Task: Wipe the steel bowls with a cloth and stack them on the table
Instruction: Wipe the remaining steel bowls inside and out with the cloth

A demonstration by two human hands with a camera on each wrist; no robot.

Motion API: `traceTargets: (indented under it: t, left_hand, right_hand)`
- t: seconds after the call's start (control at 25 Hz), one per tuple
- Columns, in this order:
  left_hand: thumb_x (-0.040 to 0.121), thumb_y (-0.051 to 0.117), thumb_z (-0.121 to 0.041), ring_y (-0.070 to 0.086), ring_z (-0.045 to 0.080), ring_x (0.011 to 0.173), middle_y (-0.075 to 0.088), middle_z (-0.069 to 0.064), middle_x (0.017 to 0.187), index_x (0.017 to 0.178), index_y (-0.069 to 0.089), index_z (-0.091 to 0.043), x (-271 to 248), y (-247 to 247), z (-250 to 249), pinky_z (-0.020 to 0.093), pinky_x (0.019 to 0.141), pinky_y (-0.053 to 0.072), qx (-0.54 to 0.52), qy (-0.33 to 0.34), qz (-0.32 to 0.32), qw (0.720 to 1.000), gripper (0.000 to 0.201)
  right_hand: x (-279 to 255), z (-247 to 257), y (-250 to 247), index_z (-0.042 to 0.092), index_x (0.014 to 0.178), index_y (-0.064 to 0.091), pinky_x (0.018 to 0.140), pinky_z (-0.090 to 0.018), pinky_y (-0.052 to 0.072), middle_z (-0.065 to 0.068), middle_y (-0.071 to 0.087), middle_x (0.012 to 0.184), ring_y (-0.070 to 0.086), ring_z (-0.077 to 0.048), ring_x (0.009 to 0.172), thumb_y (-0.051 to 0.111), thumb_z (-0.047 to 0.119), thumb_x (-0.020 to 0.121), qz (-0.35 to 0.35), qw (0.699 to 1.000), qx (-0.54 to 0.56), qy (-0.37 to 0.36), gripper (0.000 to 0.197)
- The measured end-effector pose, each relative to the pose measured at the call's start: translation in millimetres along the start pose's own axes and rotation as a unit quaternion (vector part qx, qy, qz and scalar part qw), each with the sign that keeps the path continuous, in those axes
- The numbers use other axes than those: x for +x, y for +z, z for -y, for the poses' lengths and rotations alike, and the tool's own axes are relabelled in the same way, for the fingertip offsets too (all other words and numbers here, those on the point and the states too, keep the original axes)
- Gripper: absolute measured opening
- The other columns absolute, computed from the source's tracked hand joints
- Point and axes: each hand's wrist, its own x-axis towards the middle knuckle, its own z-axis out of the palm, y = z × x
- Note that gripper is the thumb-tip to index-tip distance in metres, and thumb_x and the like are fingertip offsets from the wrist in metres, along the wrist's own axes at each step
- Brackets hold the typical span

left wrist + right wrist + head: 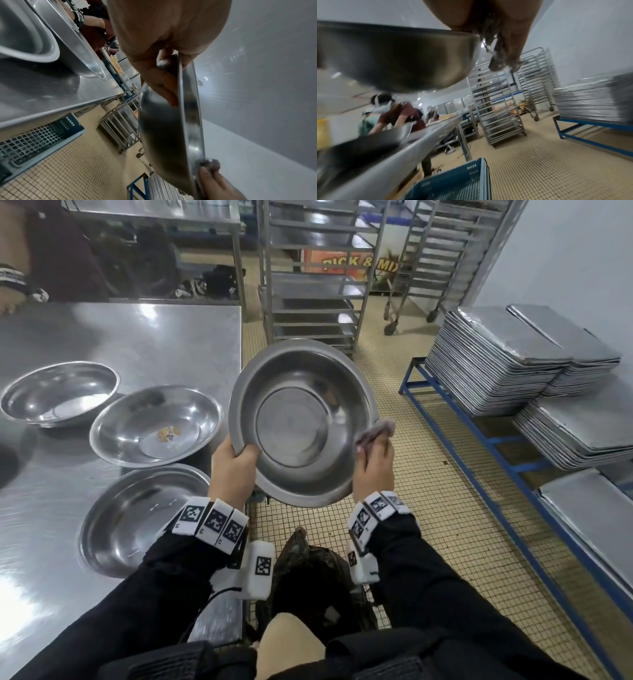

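Note:
A steel bowl (301,419) hangs tilted in the air just off the table's right edge, its inside facing me. My left hand (236,463) grips its lower left rim, thumb inside and fingers (164,86) curled behind the bowl (164,128). My right hand (375,463) holds a greyish cloth (375,431) pinched over the bowl's right rim; the cloth (498,56) hangs down past the bowl (399,60) outside. Three more steel bowls lie singly on the table (164,337): far left (60,393), middle (156,424), nearest (137,515).
Stacks of metal trays (507,361) sit on a blue frame (479,440) to the right. Wheeled tray racks (318,278) stand ahead on the tiled floor. A blue crate (453,182) is under the table's edge. Other people (397,115) work at the table's far side.

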Motion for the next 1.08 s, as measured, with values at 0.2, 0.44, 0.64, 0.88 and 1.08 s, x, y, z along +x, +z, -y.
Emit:
traceTargets:
  t: [0.2,0.44,0.64,0.88,1.08]
  left_hand:
    - [0.086,0.052,-0.006,0.058,0.028,0.067,0.058,0.011,0.074,0.085,0.061,-0.012,3.7,-10.7,4.5,0.037,0.057,0.050,-0.037,-0.050,0.037,0.997,0.011]
    - [0.089,0.064,-0.021,0.070,0.017,0.082,0.069,-0.006,0.095,0.106,0.060,-0.034,-7.7,-4.7,4.2,0.036,0.070,0.056,-0.061,0.018,0.020,0.998,0.021]
    - [0.088,0.067,-0.019,0.071,0.020,0.090,0.069,0.003,0.103,0.102,0.056,-0.026,-27.2,22.3,-0.9,0.036,0.074,0.060,-0.082,-0.013,0.096,0.992,0.018]
    - [0.089,0.057,-0.007,0.067,0.026,0.096,0.065,0.004,0.097,0.095,0.055,-0.025,-6.0,12.3,-6.4,0.041,0.085,0.055,-0.122,-0.048,-0.015,0.991,0.019]
    - [0.088,0.051,-0.004,0.054,0.001,0.081,0.058,-0.012,0.089,0.119,0.050,-0.025,3.6,-2.2,-3.9,0.022,0.074,0.044,-0.007,0.018,-0.044,0.999,0.037]
  right_hand:
    - [29.8,1.4,-34.5,0.011,0.114,0.050,0.062,-0.019,0.041,0.001,0.059,0.094,0.057,-0.013,0.081,0.056,0.028,0.092,0.041,0.992,0.075,0.088,0.029]
    - [7.4,7.4,-20.6,0.012,0.108,0.053,0.070,-0.022,0.048,0.004,0.060,0.091,0.059,-0.012,0.083,0.058,0.020,0.091,-0.048,0.976,0.176,0.115,0.020]
    - [-7.9,32.3,2.9,0.010,0.109,0.050,0.078,-0.037,0.053,-0.005,0.061,0.096,0.061,-0.021,0.084,0.057,0.022,0.091,-0.106,0.943,0.296,0.105,0.024]
    - [-17.0,29.9,-0.1,0.016,0.105,0.047,0.068,-0.027,0.052,0.004,0.061,0.090,0.062,-0.011,0.080,0.043,0.036,0.097,0.028,0.972,0.209,0.108,0.021]
    - [-25.8,16.6,-5.6,0.018,0.103,0.053,0.068,-0.019,0.045,0.004,0.063,0.092,0.059,-0.006,0.081,0.047,0.029,0.097,0.020,0.996,0.089,-0.002,0.014]
